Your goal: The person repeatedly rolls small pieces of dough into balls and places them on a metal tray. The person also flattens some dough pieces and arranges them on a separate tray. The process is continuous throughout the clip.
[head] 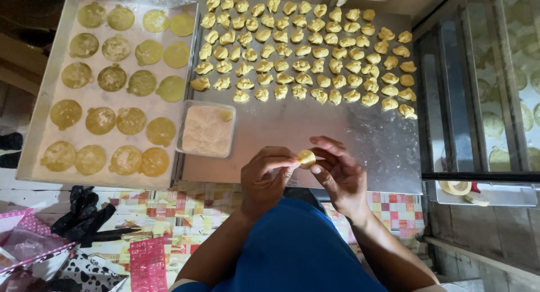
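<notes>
Pinching dough piece (306, 158), both hands (304, 176).

So the tray (39, 117) of flat dough discs (115, 84) sits on the left of the worktop (360, 140), with the tub of flour (207, 129) just beside its right edge. Rows of folded dough pieces (306, 53) fill the far side. Both hands meet at the near edge, left hand (265, 176) and right hand (340, 174) around one dough piece (306, 158).

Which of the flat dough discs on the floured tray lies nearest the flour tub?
The disc at the right end of the tray's third row down, just left of the flour tub; every other disc lies farther off.
</notes>
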